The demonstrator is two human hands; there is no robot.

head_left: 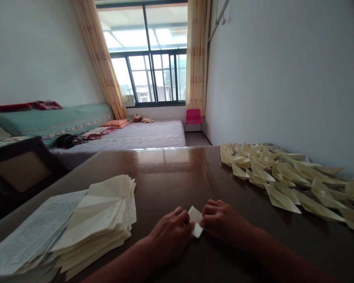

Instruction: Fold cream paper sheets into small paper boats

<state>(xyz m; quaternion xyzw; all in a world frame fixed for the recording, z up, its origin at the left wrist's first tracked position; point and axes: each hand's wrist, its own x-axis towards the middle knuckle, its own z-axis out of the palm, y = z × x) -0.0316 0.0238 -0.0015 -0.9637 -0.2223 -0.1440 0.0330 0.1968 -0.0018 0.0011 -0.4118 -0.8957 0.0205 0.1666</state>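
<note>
Legible text: none. On the white sheet at left: dense rows of dark characters, too small and blurred to read. On the cream paper stack to its right: a few faint marks, likewise unreadable. On the pale clock: dial markings too small.

A small folded paper is held by its two sides, in the grip of the left hand and of the right hand, at the brown bench. On the left, a thick pile of creased sheets is laid partly over printed sheets. On the right, many folded paper pieces are gathered near the wall. Behind, a bed, a pink chair and a window are seen.
</note>
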